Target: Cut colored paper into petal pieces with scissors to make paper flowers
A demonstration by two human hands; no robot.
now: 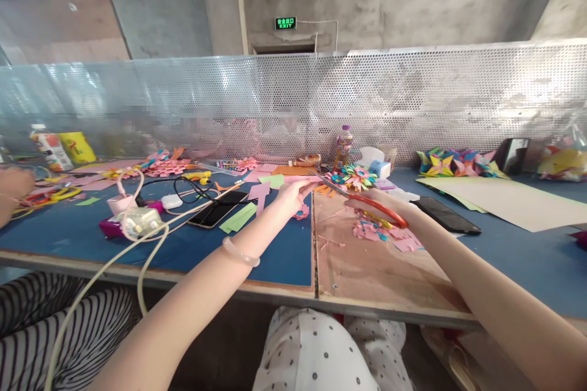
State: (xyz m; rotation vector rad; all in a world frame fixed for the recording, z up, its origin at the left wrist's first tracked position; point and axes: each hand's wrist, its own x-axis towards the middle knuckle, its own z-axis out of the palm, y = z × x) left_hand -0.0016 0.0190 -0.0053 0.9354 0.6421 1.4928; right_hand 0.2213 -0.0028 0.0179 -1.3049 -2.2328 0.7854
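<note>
My right hand (383, 204) is closed on a pair of scissors with orange handles (378, 206). Its blades point up and left toward my left hand (293, 195). Between the fingertips of that left hand is a piece of pink paper (305, 179), reaching toward the blades; whether they touch it I cannot tell. Beneath my right hand lie pink paper cuttings (406, 239) and something yellow, partly covered. A small pink paper flower (301, 212) lies just under my left hand. Folded paper flowers in several colours (360, 177) are beyond the scissors.
Left are a black phone (217, 211), green paper strips (238, 218), cables and a power strip (131, 223). A drink bottle (343, 146) stands behind. To the right lie a dark phone (447, 215) and large paper sheets (513, 198). A co-worker's hand (13, 192) shows far left.
</note>
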